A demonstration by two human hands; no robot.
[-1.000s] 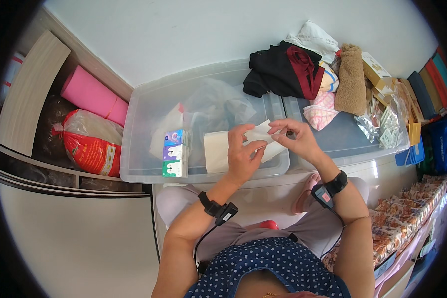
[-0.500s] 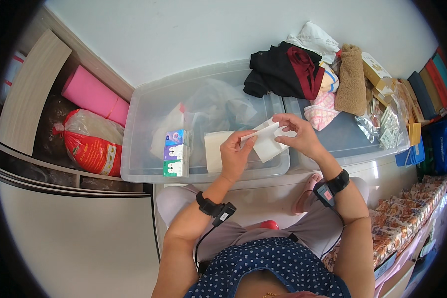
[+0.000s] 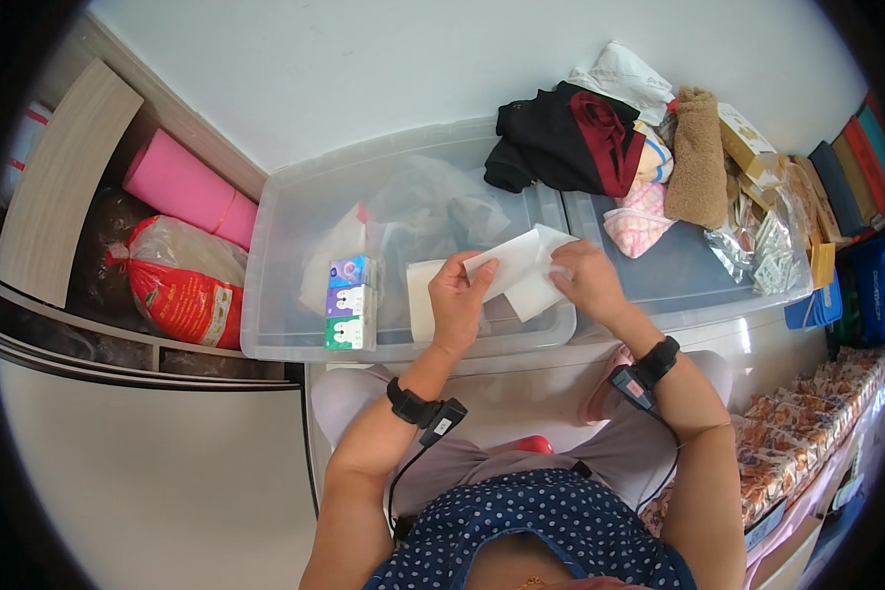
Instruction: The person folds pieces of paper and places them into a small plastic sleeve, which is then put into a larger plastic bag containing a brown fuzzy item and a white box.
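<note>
Over the near right part of the left bin lid, I hold a thin white paper sheet, creased and partly folded, between both hands. My left hand is closed on its left end, thumb on top. Closed on the right end is my right hand, its fingertips pinching the paper near the fold. Beneath and left of the left hand, a cream-coloured flat sheet lies on the lid, partly covered by that hand. Farther left stands a row of small packs in blue, purple and green.
A second translucent bin adjoins at right, bearing a black and maroon garment, a brown fleece roll and boxes. At left, an open cabinet holds a pink roll and a red bag.
My right hand has come down and closed on the paper, its fingers previously spread above it. The sheet now opens out wider and flatter between my hands.
</note>
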